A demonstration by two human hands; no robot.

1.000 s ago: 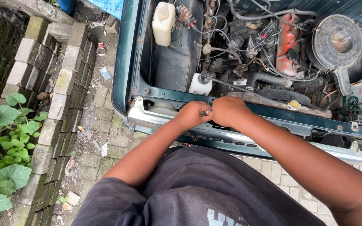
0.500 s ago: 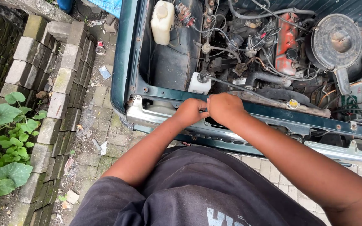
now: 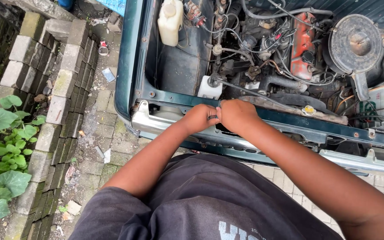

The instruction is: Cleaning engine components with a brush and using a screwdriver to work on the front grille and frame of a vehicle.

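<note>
A small dark object (image 3: 213,117), too hidden to be identified, is pinched between the left hand (image 3: 199,118) and the right hand (image 3: 235,114), both closed around it over the green front crossmember (image 3: 263,116) of the open engine bay. What lies under the knuckles cannot be made out. A white reservoir (image 3: 170,21) is seen at the bay's left wall, its contents not visible. The round air cleaner (image 3: 354,43) is set at right. Beyond the bumper (image 3: 156,126), paving and stacked bricks (image 3: 63,84) are seen
</note>
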